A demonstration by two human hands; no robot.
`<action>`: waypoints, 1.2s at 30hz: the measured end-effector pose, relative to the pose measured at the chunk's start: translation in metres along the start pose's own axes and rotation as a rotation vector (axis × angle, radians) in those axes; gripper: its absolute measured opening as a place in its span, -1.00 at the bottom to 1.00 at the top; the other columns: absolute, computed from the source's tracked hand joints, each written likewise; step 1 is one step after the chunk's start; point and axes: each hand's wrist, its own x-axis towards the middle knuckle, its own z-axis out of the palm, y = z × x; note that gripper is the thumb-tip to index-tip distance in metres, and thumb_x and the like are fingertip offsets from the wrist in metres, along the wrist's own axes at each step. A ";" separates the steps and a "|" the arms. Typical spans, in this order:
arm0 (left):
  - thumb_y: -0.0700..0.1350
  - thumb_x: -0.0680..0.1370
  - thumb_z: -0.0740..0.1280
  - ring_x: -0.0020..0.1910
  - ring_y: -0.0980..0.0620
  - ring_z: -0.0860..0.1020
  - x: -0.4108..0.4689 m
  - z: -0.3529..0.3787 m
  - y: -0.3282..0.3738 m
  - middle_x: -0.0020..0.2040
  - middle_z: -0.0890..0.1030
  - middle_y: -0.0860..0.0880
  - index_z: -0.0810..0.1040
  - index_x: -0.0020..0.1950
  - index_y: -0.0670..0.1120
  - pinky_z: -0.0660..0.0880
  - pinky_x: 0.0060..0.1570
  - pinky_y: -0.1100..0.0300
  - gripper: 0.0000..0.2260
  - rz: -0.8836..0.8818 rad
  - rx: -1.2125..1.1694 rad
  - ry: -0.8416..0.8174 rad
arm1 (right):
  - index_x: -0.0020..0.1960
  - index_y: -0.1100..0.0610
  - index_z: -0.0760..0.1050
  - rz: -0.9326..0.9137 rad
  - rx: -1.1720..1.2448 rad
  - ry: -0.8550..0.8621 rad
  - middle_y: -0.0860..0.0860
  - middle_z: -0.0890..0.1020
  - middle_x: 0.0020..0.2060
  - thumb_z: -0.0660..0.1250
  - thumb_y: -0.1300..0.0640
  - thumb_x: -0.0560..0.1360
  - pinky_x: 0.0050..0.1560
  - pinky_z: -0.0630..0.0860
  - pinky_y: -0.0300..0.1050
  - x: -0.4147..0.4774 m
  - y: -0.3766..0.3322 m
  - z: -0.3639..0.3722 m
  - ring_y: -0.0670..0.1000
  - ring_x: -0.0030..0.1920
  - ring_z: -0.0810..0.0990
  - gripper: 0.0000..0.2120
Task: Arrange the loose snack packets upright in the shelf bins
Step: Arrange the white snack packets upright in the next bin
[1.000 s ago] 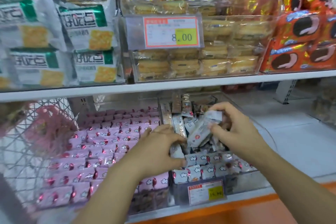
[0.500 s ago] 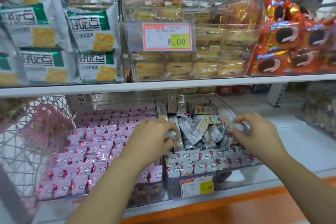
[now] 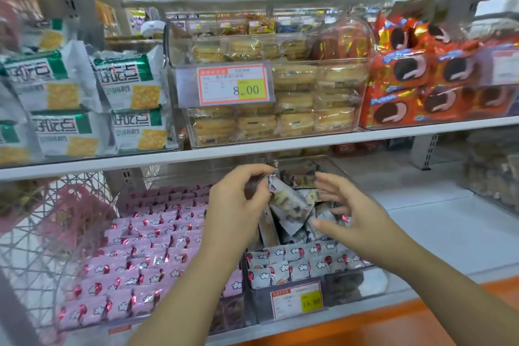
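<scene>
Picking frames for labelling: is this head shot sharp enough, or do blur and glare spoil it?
Head view: centre fairly sharp, upper price tag readable; wire basket and right edge smeared; glare on the clear bin; shelf edges bow from the wide lens.

Shop, snack aisle. White metal shelves [image 3: 309, 143] carried clear bins [image 3: 373, 284] packed with many identical wrapped snacks: cracker packs [image 3: 129, 84], orange cookie packs [image 3: 404, 70]. Printed price tags [image 3: 234, 84] sat on the bin fronts (upper one read 8.00).
</scene>
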 end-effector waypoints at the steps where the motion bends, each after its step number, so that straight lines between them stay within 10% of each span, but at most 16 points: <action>1: -0.26 0.54 0.33 -0.18 0.26 0.57 0.000 0.005 0.002 -0.19 0.63 0.21 0.59 -0.08 0.14 0.50 -0.21 0.37 -0.74 -0.052 -0.072 -0.026 | 0.28 -0.23 0.27 -0.002 0.029 0.013 -0.35 0.40 0.20 0.41 0.11 0.47 0.17 0.42 -0.34 0.001 0.000 0.000 -0.37 0.18 0.40 -0.49; 7: -0.19 0.59 0.28 -0.02 0.31 0.56 0.006 0.025 -0.004 -0.01 0.61 0.21 0.52 0.12 0.15 0.55 0.04 0.25 -0.76 -0.240 -0.172 -0.125 | -0.05 -0.05 0.48 0.025 0.060 0.184 -0.11 0.58 -0.12 0.45 0.17 0.43 -0.11 0.45 -0.29 0.006 0.013 -0.010 -0.12 -0.09 0.54 -0.80; 13: -0.16 0.60 0.25 0.09 0.15 0.52 0.014 0.014 -0.019 0.19 0.58 0.03 0.49 0.32 -0.07 0.42 0.09 0.26 -0.72 -0.288 0.150 -0.074 | -0.19 -0.01 0.43 0.013 -0.495 0.432 -0.11 0.51 -0.19 0.45 0.08 0.43 -0.11 0.31 -0.10 0.025 0.031 -0.012 0.01 -0.12 0.49 -0.82; 19: -0.17 0.59 0.26 0.07 0.18 0.44 0.008 -0.006 -0.042 0.22 0.54 0.04 0.55 0.22 0.05 0.32 0.06 0.30 -0.76 -0.260 0.274 -0.120 | -0.07 -0.01 0.59 -0.101 -0.620 0.348 -0.10 0.58 -0.04 0.40 0.04 0.46 -0.01 0.22 -0.12 0.034 0.022 0.000 0.00 0.00 0.50 -0.93; 27: -0.13 0.59 0.26 -0.06 0.22 0.49 0.004 -0.009 -0.061 0.21 0.52 0.14 0.53 0.15 0.14 0.42 0.05 0.22 -0.79 -0.263 0.215 -0.282 | 0.24 -0.10 0.48 -0.127 -0.573 -0.201 -0.16 0.53 0.18 0.26 -0.05 0.54 0.23 0.40 -0.13 0.048 -0.005 0.047 -0.10 0.19 0.45 -0.72; 30: -0.12 0.59 0.25 -0.37 0.23 0.42 0.002 -0.010 -0.067 0.15 0.47 0.18 0.52 0.20 0.14 0.43 -0.24 0.26 -0.76 -0.261 0.204 -0.301 | 0.20 -0.11 0.52 -0.131 -0.791 -0.276 -0.17 0.53 0.19 0.27 -0.07 0.53 0.26 0.30 -0.08 0.055 -0.001 0.053 -0.06 0.25 0.38 -0.75; 36: -0.10 0.60 0.25 -0.15 0.13 0.53 0.003 -0.015 -0.074 0.15 0.45 0.19 0.51 0.21 0.16 0.50 -0.13 0.22 -0.77 -0.232 0.216 -0.322 | 0.01 -0.10 0.57 -0.016 -0.925 -0.209 -0.09 0.57 0.09 0.32 0.14 0.49 0.15 0.44 -0.08 0.064 0.012 0.031 -0.04 0.12 0.47 -0.83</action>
